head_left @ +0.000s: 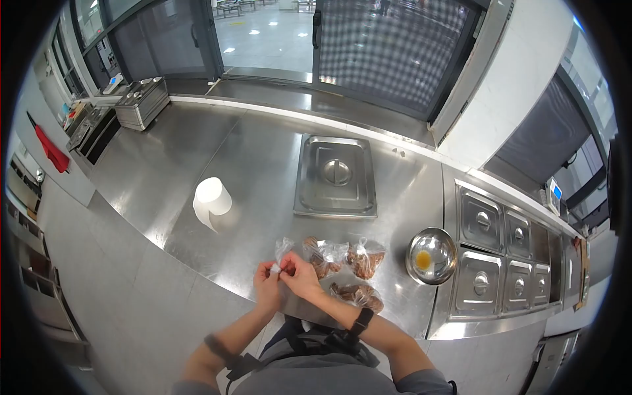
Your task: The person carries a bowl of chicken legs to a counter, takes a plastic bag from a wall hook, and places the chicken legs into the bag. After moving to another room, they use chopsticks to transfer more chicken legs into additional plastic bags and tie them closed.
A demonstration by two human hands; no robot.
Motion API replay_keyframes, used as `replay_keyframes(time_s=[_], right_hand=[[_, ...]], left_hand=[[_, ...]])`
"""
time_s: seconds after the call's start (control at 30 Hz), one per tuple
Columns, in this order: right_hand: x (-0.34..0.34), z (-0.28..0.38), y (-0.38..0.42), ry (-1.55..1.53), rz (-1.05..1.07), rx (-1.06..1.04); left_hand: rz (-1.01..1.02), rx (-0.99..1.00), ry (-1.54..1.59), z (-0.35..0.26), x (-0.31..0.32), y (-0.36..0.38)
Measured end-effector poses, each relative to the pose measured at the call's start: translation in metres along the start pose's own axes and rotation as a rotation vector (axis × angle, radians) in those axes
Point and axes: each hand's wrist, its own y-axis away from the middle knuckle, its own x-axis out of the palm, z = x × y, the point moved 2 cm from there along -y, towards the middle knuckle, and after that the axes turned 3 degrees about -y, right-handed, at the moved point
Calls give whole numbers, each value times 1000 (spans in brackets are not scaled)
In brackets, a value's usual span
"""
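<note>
My left hand [266,286] and my right hand [299,275] meet low in the head view, over the near edge of the steel counter. Fingertips of both are closed in a pinch on a crumpled clear plastic bag [283,247], part of which shows just beyond them. What the bag contains is hidden. Right beside my right hand lies a clear bag of brown food [322,264]. Two similar bags are close by: one filled bag [366,262] farther right and another filled bag [357,295] nearer my right forearm.
A lidded steel pan [336,174] sits beyond the bags. To the left stands a white paper roll [214,196]. On the right are a steel bowl [432,250] with something yellow inside and several lidded pans set in the counter [478,282]. Sliding windows [395,52] border the far side.
</note>
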Motion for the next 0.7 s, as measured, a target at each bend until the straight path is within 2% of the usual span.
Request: replay_keyframes(time_s=[0.1, 0.2, 0.3, 0.4, 0.6, 0.7], right_hand=[[-4, 2, -1, 10, 75, 52], [-3, 8, -3, -14, 116, 1], [-1, 6, -6, -41, 118, -32], [2, -1, -9, -94, 88, -19], [-1, -12, -14, -40, 27, 17], [-8, -11, -15, -76, 88, 33]], left_hand=[[57, 15, -103, -9, -3, 3], [30, 9, -66, -3, -8, 1], [-15, -29, 97, 4, -7, -4], [-32, 22, -44, 6, -5, -7], [40, 6, -169, -10, -6, 2], [230, -134, -299, -11, -18, 0]])
